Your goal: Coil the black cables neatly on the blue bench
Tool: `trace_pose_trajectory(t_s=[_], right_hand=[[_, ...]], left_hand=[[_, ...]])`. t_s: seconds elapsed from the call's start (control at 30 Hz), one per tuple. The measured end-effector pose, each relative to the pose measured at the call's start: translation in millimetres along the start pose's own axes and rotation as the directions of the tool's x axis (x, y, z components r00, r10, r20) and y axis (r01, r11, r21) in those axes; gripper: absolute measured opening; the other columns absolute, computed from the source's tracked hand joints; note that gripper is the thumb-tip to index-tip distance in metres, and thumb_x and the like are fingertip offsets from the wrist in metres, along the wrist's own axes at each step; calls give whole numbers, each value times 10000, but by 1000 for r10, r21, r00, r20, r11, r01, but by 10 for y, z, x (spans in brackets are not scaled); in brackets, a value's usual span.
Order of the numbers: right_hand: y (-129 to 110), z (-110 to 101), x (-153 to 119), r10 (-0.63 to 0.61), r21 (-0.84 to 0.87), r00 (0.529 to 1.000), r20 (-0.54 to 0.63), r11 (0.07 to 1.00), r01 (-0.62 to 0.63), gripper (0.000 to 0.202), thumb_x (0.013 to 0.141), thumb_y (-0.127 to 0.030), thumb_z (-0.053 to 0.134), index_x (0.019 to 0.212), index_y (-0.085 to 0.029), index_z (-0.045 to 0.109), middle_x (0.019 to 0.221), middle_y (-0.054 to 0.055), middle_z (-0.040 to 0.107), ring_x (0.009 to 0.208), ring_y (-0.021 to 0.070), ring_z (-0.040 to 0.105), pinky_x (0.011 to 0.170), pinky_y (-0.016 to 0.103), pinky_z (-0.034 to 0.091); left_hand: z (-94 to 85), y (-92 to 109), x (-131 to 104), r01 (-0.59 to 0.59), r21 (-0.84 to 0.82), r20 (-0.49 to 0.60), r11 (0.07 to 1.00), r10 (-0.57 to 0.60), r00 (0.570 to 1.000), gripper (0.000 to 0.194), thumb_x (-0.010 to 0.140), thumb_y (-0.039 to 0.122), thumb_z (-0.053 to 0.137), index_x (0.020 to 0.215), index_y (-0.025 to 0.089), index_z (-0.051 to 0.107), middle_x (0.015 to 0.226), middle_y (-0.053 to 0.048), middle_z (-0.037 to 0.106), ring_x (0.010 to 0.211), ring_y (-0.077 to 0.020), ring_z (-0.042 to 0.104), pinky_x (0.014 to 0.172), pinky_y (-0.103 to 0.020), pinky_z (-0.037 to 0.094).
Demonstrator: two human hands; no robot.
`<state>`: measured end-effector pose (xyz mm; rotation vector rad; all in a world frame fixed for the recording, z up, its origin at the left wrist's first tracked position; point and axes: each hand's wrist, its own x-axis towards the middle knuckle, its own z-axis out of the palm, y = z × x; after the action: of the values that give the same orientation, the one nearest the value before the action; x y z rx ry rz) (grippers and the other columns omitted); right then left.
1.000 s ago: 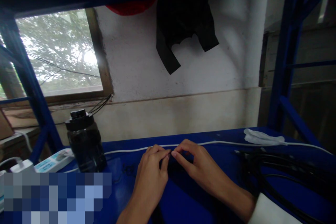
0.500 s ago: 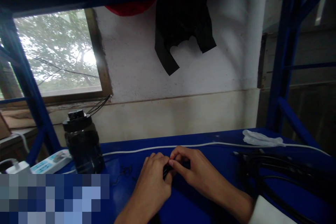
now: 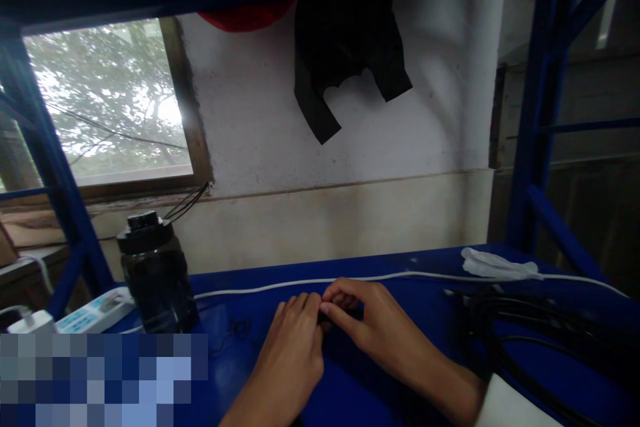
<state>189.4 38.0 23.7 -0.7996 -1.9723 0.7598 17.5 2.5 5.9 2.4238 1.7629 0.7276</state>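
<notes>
Two hands meet over the bench (image 3: pixel 357 380), working close together at their fingertips. The left hand (image 3: pixel 295 353) lies palm down, its fingers bent together; their tips are hidden, so what they grip I cannot tell. The right hand (image 3: pixel 383 327) brings thumb and forefinger together beside the left forefinger, though whether anything is pinched there is unclear. A small dark thing (image 3: pixel 356 313) lies between the hands, partly beneath the right one. Compared with half a second ago, the left fingers have closed further over it and its pale-marked part has gone from sight; that suggests a firmer hold, with the fine handling on the hidden side.

Just behind runs a white cord (image 3: pixel 285 285). To the left are thin dark wires (image 3: pixel 240 327), then an upright bottle (image 3: pixel 157 280) and a power strip (image 3: pixel 97 312). To the right lie black cables (image 3: pixel 485 320), with crumpled plastic (image 3: pixel 495 265) behind.
</notes>
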Motion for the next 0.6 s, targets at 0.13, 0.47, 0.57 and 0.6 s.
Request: trace_pose_trajectory(t_s=[0.13, 0.47, 0.57, 0.6], right_hand=[[17, -5, 9, -5, -3, 998, -57, 1000, 5, 54, 932, -182, 733, 922, -219, 770, 832, -15, 783, 779, 170, 728, 741, 258, 525], [58, -52, 37, -8, -148, 997, -83, 989, -5, 111, 891, -147, 783, 968, -226, 787, 911, 10, 783, 854, 200, 726, 801, 312, 523], [72, -52, 22, -16, -200, 995, -96, 980, -3, 127, 883, -135, 794, 977, -219, 785, 921, 15, 761, 854, 201, 701, 807, 327, 507], [76, -53, 19, -28, -217, 996, -91, 976, 8, 118, 884, -134, 796, 965, -220, 785, 913, 13, 752, 858, 203, 691, 803, 329, 499]], left_hand=[[-14, 14, 17, -15, -121, -67, 992, 7, 998, 340, 952, 57, 440, 1151, 218, 664, 1160, -101, 713, 1062, -258, 686, 954, -405, 522], [27, -18, 52, -82, -327, -170, 942, 27, 985, 314, 975, 61, 506, 1192, 222, 666, 1162, -85, 649, 1072, -231, 663, 977, -397, 527], [44, -32, 62, -104, -338, -210, 936, 33, 977, 361, 945, 25, 528, 1224, 214, 659, 1213, -89, 632, 1127, -221, 650, 1019, -380, 512], [44, -34, 64, -111, -340, -214, 934, 39, 976, 361, 946, 26, 529, 1221, 217, 664, 1217, -87, 634, 1136, -220, 646, 1023, -377, 508]])
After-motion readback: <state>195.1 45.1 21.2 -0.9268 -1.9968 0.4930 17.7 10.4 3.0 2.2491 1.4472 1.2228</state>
